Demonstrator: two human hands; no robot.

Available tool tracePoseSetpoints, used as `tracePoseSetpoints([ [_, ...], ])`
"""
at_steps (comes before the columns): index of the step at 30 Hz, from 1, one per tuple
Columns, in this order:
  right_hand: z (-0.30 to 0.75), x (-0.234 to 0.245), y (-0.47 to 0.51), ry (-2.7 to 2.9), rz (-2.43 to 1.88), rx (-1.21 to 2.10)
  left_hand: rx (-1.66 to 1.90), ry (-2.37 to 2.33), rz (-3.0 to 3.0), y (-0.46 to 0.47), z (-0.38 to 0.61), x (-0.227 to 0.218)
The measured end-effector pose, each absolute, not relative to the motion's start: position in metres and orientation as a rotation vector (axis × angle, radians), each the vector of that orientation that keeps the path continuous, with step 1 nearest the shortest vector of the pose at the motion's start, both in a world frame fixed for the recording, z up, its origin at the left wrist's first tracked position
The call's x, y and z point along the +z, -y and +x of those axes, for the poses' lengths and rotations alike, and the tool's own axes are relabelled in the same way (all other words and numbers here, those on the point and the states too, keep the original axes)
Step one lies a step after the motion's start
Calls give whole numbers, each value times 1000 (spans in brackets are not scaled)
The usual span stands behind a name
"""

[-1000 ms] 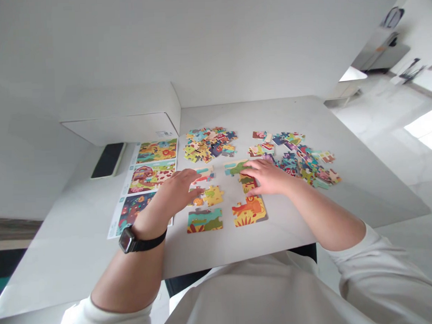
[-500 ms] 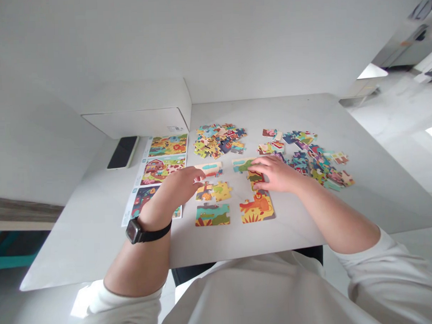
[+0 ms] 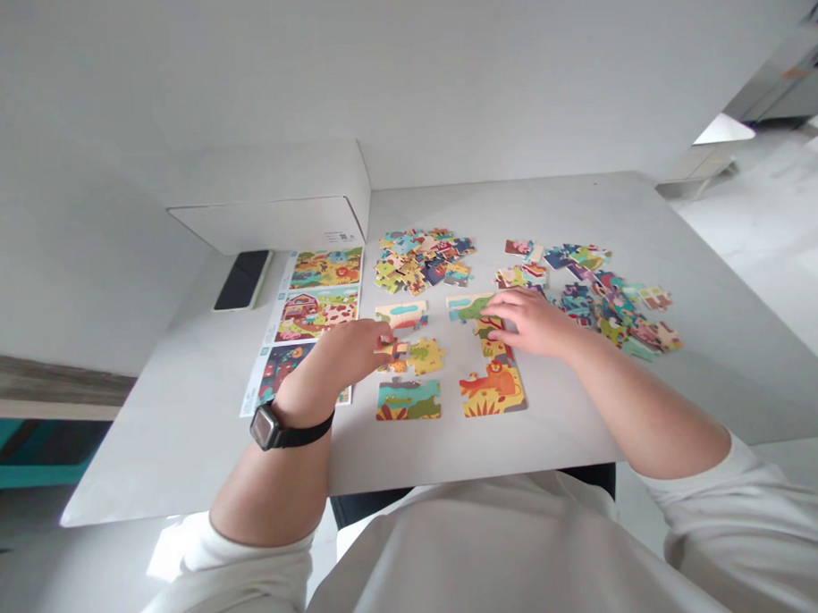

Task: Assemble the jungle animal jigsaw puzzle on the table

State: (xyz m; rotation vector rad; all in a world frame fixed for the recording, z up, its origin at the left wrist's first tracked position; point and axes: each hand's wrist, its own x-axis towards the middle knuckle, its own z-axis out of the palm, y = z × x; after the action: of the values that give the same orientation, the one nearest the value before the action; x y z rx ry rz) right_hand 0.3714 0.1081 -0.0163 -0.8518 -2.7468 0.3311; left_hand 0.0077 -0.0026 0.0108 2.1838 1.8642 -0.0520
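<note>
My left hand point(image 3: 357, 348) is bent over the left edge of the puzzle, its fingers curled closely on a yellow-and-orange puzzle piece point(image 3: 396, 361). A yellow piece with a green shape point(image 3: 425, 355) joins that piece on the right. Above lies a joined strip with a blue cloud point(image 3: 404, 312), and below, a joined crocodile section point(image 3: 408, 399). My right hand point(image 3: 527, 322) rests palm down, fingers apart, at the right side of another joined section. Its fingertips touch the green treetop point(image 3: 472, 307) and tree trunk part. The orange lion point(image 3: 490, 386) shows at that section's bottom.
A heap of loose pieces point(image 3: 424, 257) lies behind the puzzle, with a wider scatter point(image 3: 600, 291) to the right. Left of my left hand is a picture sheet point(image 3: 315, 314) with three scenes. A phone point(image 3: 243, 279) and white box point(image 3: 272, 226) stand farther back on the table point(image 3: 170, 377).
The whole view has shifted slightly, so everything sits a little farther right and higher. My left fingers have drawn closer together at the pieces. My right hand stays on the right section.
</note>
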Motion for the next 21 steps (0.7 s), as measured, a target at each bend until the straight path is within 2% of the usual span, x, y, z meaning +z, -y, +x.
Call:
tracePoseSetpoints([
  [8, 371, -16, -108, 2741, -842, 324, -103, -1939, 2195, 3, 6, 10],
  [14, 371, -16, -108, 2741, -820, 322, 117, -1906, 2240, 6, 28, 19],
  [21, 371, -16, -108, 2737, -825, 332, 143, -1817, 2310, 8, 36, 20],
])
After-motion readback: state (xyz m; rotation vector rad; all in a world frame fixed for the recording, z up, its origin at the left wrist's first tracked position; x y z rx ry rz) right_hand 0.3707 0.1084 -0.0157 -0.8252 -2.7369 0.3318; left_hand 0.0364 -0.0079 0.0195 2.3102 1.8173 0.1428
